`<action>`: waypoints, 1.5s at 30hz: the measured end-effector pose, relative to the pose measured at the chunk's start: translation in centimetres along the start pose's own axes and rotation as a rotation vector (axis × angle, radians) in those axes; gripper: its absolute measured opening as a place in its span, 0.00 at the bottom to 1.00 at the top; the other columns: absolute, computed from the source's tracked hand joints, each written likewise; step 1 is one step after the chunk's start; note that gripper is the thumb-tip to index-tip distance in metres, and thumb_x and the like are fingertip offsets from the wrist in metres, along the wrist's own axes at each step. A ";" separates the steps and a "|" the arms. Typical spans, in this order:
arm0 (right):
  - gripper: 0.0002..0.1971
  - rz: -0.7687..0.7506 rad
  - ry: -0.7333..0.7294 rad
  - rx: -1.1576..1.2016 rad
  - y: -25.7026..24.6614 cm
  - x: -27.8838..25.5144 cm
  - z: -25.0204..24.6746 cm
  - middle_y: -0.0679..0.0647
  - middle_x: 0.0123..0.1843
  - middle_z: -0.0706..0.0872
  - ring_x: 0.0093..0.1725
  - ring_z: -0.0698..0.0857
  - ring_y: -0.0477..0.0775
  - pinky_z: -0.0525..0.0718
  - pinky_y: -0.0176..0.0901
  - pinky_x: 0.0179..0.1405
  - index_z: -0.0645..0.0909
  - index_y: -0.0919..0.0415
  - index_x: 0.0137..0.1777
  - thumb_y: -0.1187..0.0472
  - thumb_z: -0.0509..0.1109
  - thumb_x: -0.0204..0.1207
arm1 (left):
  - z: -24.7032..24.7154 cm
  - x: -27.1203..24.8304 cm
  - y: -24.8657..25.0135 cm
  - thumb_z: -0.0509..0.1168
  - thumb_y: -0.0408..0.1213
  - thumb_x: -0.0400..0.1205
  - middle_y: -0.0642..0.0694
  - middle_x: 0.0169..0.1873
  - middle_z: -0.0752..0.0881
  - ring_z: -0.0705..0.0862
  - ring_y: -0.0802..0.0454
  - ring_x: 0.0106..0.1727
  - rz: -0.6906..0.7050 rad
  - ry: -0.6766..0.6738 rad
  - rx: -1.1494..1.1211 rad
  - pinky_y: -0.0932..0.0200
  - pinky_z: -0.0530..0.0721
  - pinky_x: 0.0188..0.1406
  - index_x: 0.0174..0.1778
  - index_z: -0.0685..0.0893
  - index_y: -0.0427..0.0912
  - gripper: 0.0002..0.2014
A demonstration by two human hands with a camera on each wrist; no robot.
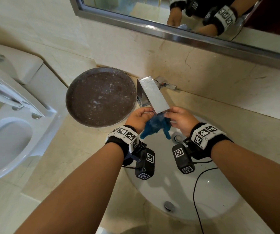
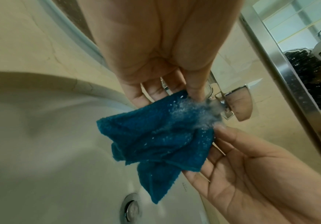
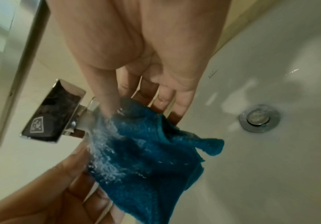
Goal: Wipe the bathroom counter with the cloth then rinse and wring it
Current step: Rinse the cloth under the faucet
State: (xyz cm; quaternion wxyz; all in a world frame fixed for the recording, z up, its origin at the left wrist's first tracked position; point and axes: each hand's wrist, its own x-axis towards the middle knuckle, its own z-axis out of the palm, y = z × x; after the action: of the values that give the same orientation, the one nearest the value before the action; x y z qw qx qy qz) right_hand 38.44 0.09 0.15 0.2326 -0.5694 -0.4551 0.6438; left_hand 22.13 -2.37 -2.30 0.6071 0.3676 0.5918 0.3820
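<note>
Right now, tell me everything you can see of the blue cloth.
The cloth is a small deep blue rag of looped, towel-like fabric, crumpled and folded on itself. It hangs over the white sink, under the end of the flat metal tap. Water is running onto its upper part and foaming white there, so it looks soaked. The left hand pinches one upper corner and the right hand holds the other side; the loose lower corners dangle toward the drain without touching the sink.
</note>
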 end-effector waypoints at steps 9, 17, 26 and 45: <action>0.06 0.070 -0.055 0.253 0.0 0.1 -0.1 0.55 0.48 0.86 0.49 0.86 0.53 0.86 0.46 0.43 0.79 0.57 0.50 0.68 0.62 0.81 | -0.1 0.2 0.5 0.57 0.25 0.84 0.41 0.46 0.84 0.84 0.52 0.39 -0.048 -0.043 -0.054 0.58 0.83 0.42 0.62 0.78 0.32 0.12; 0.08 0.066 -0.030 0.298 0.1 0.5 -0.6 0.55 0.49 0.85 0.47 0.86 0.53 0.88 0.46 0.44 0.77 0.56 0.52 0.69 0.60 0.82 | 0.3 0.2 0.3 0.57 0.23 0.83 0.40 0.50 0.85 0.83 0.42 0.53 -0.074 -0.042 -0.026 0.42 0.80 0.62 0.61 0.80 0.36 0.14; 0.11 0.050 -0.067 0.344 0.2 0.3 0.2 0.55 0.49 0.84 0.47 0.86 0.53 0.87 0.44 0.42 0.77 0.56 0.51 0.72 0.57 0.82 | 0.2 0.1 0.5 0.61 0.24 0.82 0.49 0.37 0.83 0.82 0.49 0.43 -0.053 -0.028 0.040 0.54 0.82 0.48 0.49 0.83 0.39 0.08; 0.13 0.010 -0.076 0.304 -0.1 0.1 1.3 0.57 0.50 0.86 0.48 0.86 0.53 0.85 0.42 0.45 0.75 0.64 0.65 0.69 0.61 0.81 | -0.1 -1.1 1.4 0.56 0.29 0.85 0.45 0.38 0.83 0.81 0.47 0.41 -0.026 0.001 0.018 0.45 0.83 0.50 0.43 0.75 0.48 0.10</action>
State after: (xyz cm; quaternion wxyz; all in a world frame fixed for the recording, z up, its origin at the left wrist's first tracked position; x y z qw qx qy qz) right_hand 37.14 -0.22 0.11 0.2955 -0.5050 -0.3580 0.7276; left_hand 21.99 -2.75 -0.56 0.6085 0.3653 0.6000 0.3691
